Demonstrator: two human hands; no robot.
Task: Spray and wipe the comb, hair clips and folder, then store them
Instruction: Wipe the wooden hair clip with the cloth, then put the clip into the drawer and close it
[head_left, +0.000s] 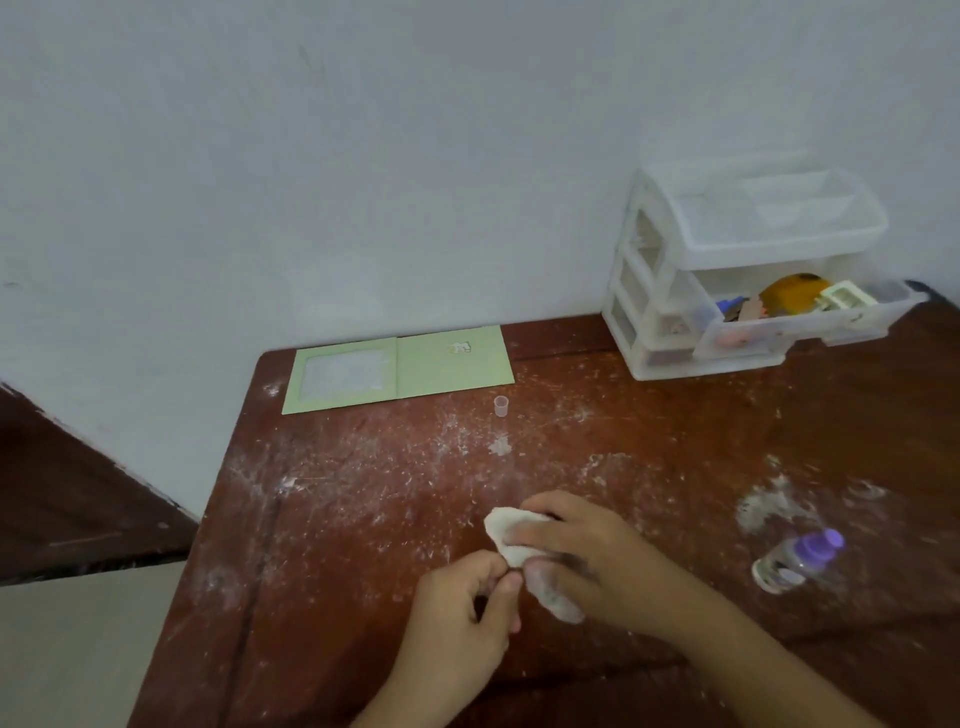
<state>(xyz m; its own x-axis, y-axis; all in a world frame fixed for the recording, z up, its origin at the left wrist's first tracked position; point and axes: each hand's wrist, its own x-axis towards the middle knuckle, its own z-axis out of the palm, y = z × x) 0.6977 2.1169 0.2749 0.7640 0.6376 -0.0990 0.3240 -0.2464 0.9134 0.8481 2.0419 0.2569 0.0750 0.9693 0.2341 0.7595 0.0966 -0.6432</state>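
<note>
My right hand (576, 551) grips a white cloth (511, 535) near the middle of the brown table (337, 519). My left hand (467, 603) pinches something at the cloth's lower edge; the cloth hides what it is. A green folder (400, 369) lies open flat at the table's far edge by the wall. A small spray bottle (797, 561) with a purple top lies on its side to the right. No comb is in view.
A white plastic drawer unit (727, 291) stands at the back right, its middle drawer (805, 322) pulled out with several coloured items inside. A small clear cap (501, 405) stands upright near the folder. White dusty smears cover the tabletop. The table's left edge drops to the floor.
</note>
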